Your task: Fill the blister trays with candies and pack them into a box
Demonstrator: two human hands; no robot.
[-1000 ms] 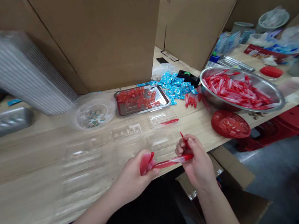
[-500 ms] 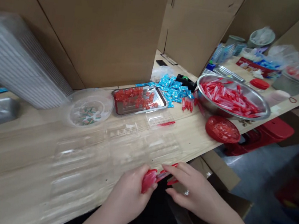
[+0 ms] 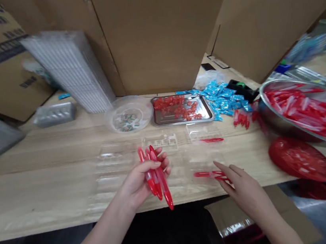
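Observation:
My left hand (image 3: 140,175) is closed around a bunch of red pens (image 3: 156,175) above the near edge of the wooden table (image 3: 39,169). Their tips point down toward me. My right hand (image 3: 243,186) lies with fingers stretched out, the fingertips on a red pen (image 3: 208,175) that rests in a clear plastic blister tray (image 3: 205,167). Another red pen (image 3: 211,139) lies in a second clear tray farther back. More clear trays (image 3: 116,160) lie between my hands and to the left.
A steel bowl of red pens (image 3: 308,111) stands at the right, with a red lid (image 3: 300,158) before it. A steel tray of red pieces (image 3: 181,109), a clear bowl (image 3: 129,118), blue packets (image 3: 222,100) and a stack of clear trays (image 3: 70,70) sit before cardboard boxes (image 3: 150,32).
The view swung left. My left hand rose with the bunch of pens over the table. My right hand let go of its pen and now reaches flat onto a pen in the tray.

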